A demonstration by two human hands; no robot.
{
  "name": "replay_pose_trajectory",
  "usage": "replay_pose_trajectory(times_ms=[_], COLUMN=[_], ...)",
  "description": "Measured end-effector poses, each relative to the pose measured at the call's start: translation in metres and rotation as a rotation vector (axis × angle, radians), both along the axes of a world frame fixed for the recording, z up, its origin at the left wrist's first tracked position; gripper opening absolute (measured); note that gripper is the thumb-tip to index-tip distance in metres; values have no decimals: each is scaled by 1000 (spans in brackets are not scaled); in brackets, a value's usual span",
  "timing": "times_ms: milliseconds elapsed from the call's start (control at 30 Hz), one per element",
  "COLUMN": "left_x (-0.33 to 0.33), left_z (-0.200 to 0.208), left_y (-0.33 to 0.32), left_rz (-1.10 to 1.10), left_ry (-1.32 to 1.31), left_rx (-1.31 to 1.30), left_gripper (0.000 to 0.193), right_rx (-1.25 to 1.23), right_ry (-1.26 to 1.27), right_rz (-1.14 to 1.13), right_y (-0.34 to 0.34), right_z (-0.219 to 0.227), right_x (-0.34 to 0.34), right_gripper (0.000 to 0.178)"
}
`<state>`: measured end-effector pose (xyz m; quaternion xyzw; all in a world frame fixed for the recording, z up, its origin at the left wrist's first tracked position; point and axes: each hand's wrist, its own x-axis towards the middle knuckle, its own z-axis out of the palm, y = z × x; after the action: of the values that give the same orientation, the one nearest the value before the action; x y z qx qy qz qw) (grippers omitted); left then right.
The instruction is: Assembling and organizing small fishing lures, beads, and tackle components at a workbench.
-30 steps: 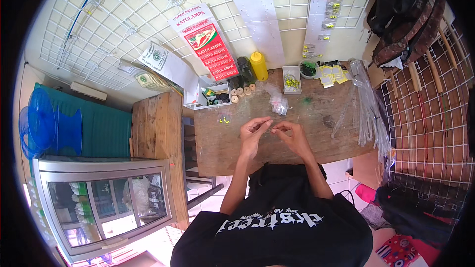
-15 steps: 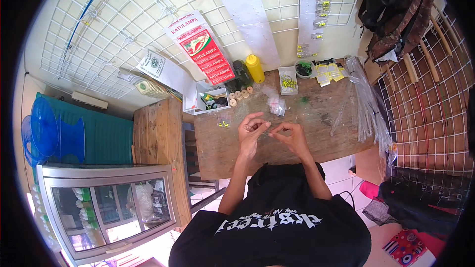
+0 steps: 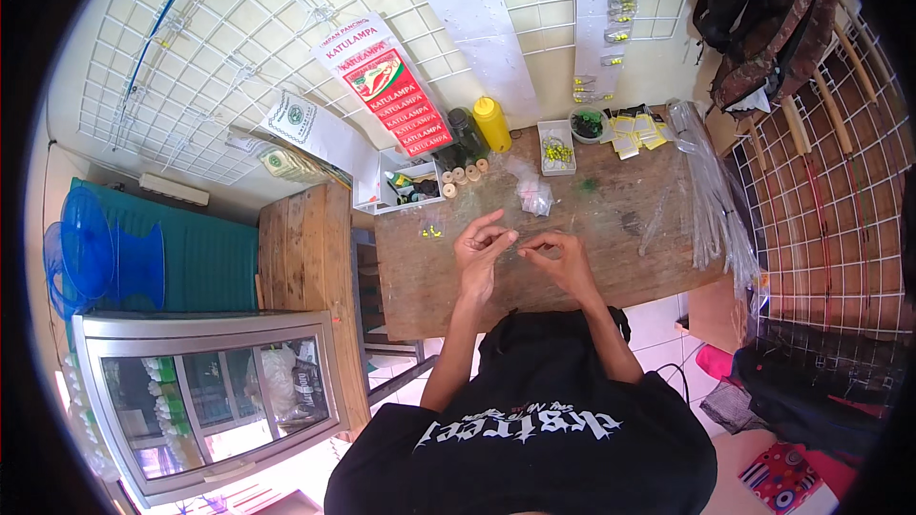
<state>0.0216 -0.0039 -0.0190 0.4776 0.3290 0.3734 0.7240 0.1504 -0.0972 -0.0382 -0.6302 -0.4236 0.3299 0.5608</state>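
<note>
Over the wooden table [image 3: 611, 248] my two hands face each other, fingertips close but slightly apart. My left hand [image 3: 482, 256] pinches thumb against a finger, with the index finger raised. Thumb and finger are also pinched together on my right hand [image 3: 563, 265]. Whatever is between the fingertips is too small or thin to make out. Several small yellow pieces [image 3: 432, 232] lie left of my left hand. Beyond the hands is a crumpled clear plastic bag [image 3: 535, 198].
Along the back stand a white tray [image 3: 558, 172] of yellow-green pieces, a tub of dark green pieces [image 3: 588, 124], a yellow squeeze bottle [image 3: 491, 126], wooden spools [image 3: 461, 175] and a white box [image 3: 374, 200]. Yellow packets [image 3: 637, 133] and long clear plastic sleeves [image 3: 706, 200] lie right.
The fingertips of my two hands have moved slightly apart. The view has shifted a little; the things on the table stay where they were.
</note>
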Motion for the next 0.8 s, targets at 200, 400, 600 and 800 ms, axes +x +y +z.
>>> replay_pose_trajectory(times_ms=[200,400,600,800], left_x=[-1,3,6,6], left_z=[3,10,6,8], left_y=[1,-4,-7,-11], left_rz=[32,85,28,-77], left_ry=[49,147,117,110], left_rx=[14,148,147,169], left_gripper=[40,39,39,39], right_rx=[28,13,-116,-141], right_ry=[13,71,797,1302], right_rz=[-19,-129,75,89], right_y=[3,1,2,0], right_z=[3,0,0,-14], right_x=[-1,-2,-4,-4], right_gripper=[15,20,20,23])
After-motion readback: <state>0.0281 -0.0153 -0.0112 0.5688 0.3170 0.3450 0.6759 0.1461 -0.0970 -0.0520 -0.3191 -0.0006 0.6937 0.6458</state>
